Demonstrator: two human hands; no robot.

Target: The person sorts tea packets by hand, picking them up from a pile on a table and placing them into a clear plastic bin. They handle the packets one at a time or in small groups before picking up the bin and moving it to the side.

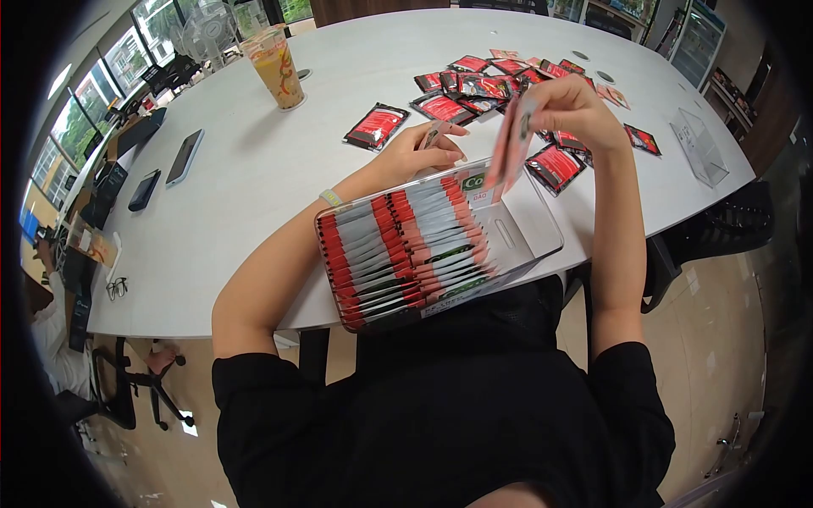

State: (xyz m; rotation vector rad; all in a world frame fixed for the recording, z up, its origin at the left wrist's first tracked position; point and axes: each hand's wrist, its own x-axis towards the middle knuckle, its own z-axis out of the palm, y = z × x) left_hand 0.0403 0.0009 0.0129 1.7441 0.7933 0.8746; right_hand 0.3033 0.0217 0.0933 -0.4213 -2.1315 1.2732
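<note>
**Work Surface and Surrounding Room**

Room: I view a glossy tiled floor (703,339), windows (76,127) along the left and a glass-door cabinet (701,42) at the far right. A person (59,339) sits beyond the table's left side.

Surface: the white table (246,186) has a curved edge; a black chair (728,224) stands at its right.

Container: the clear box (529,222) lies at the near edge, before the torso, filled with rows of upright packets (398,245) except toward its right end.

Hands: my right hand (572,110) pinches blurred pink-red packets (511,148) above the box's far right corner. My left hand (423,151) is curled at the far rim; I cannot tell its grip.

Other items: a drink cup (275,72), a clear stand (699,146), a phone (185,157), scattered red packets (483,87) beyond the box and eyeglasses (117,289) near the left edge.
</note>
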